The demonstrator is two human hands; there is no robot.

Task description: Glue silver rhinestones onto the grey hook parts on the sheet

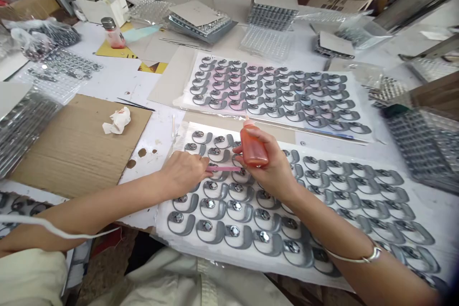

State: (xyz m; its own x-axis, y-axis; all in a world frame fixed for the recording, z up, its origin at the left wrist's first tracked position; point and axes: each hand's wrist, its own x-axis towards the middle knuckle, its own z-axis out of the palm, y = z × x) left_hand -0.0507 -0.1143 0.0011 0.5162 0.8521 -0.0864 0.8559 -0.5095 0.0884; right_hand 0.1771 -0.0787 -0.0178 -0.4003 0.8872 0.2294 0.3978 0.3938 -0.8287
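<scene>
My right hand (272,165) is wrapped around a small squeeze bottle (254,146) of orange-red liquid, its narrow nozzle pointing up and away from me. Closed in a pinch, my left hand (184,172) grips the left end of a thin pink stick (225,169), whose other end reaches toward the bottle. Beneath both hands lies a white sheet (224,254) with rows of grey looped pieces (234,236), each bearing a shiny round metal part. My hands and forearms hide some of these pieces. A second sheet (186,91) of similar pieces, partly tinted pink, lies behind.
A cardboard piece (82,148) at left carries a crumpled tissue (117,121). Black tweezers (136,104) and a cotton swab (173,125) lie beside it. A capped jar (113,33) stands farther back. Stacked trays (272,12) line the far side, with more trays (423,141) at right.
</scene>
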